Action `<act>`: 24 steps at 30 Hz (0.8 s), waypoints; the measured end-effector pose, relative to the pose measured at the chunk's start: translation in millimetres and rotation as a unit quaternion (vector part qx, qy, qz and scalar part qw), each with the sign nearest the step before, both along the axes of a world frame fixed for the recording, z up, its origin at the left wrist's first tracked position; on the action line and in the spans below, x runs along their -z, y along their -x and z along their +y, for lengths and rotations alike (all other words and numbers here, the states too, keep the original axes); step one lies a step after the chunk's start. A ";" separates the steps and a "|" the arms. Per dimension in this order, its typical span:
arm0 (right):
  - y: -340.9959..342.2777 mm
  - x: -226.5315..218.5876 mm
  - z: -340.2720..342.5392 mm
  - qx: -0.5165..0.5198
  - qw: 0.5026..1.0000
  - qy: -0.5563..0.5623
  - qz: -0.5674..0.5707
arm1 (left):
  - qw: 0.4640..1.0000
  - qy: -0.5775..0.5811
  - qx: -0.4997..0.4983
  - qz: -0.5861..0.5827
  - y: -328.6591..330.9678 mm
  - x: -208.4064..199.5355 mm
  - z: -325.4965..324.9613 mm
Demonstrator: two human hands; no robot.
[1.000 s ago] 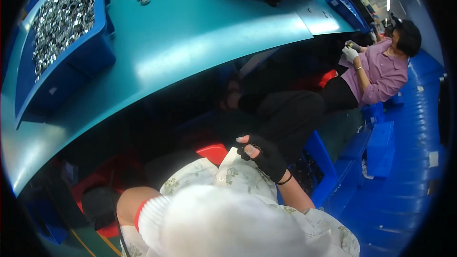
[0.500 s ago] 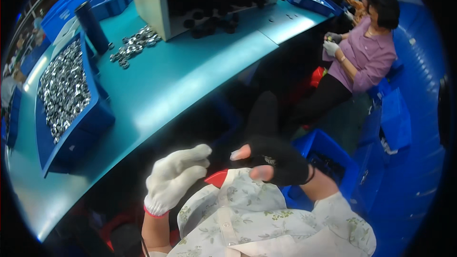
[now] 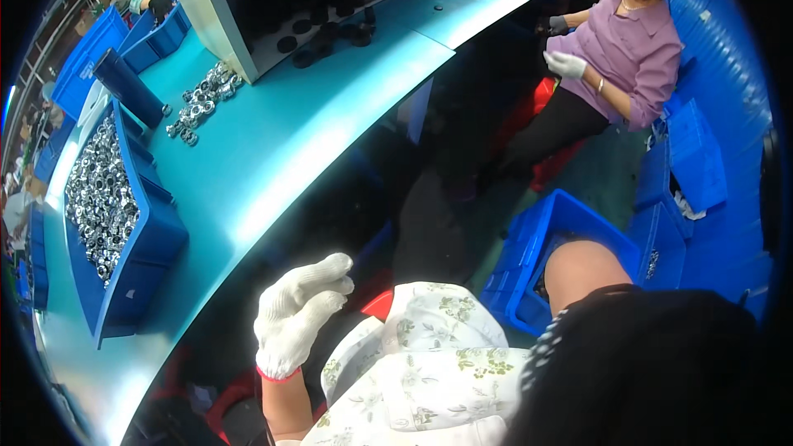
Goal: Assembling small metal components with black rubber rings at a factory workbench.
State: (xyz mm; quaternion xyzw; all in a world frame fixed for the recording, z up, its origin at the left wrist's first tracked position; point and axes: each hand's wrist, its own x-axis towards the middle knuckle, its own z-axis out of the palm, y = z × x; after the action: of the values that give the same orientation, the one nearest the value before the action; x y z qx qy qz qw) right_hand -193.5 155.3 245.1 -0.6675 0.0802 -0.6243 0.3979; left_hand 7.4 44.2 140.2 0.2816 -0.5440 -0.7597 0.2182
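My left hand [image 3: 299,318] wears a white knit glove with a red cuff. It hovers over my lap below the teal workbench [image 3: 273,157], fingers curled together with nothing seen in them. My right hand [image 3: 652,363] is in a black glove and is raised very close to the camera. It fills the lower right as a dark blur with a bare forearm [image 3: 578,268] behind it, and its fingers cannot be made out. My flowered garment [image 3: 421,363] lies between the two hands.
A blue bin [image 3: 132,239] full of shiny metal rings stands on the bench at left, with a loose pile of rings [image 3: 198,103] beyond. A beige machine housing [image 3: 215,0] holds black parts. A seated person [image 3: 628,41] in purple works at right. Blue crates [image 3: 570,223] stand on the floor.
My right hand has risen from my lap toward the camera and now blocks the lower right. My left hand has curled its fingers in. The view has swung toward the bench's far end.
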 end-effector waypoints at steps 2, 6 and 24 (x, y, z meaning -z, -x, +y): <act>1.1 3.9 -0.4 -0.001 1.000 -0.006 0.002 | 0.998 0.056 -0.024 0.001 0.3 4.8 -0.7; 9.5 -0.3 5.8 0.020 1.000 -0.013 0.019 | 0.999 0.030 -0.012 0.015 14.4 3.2 0.3; 99.8 67.1 -108.1 0.388 0.887 -0.186 0.167 | 0.988 0.105 -0.110 -0.019 42.2 -16.1 -60.5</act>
State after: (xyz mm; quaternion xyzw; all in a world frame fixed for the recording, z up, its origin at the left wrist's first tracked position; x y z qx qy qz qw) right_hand -293.3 47.2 178.1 -0.5909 0.5131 -0.5818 0.2213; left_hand -34.8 -16.3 156.2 0.3294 -0.5908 -0.6643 0.3181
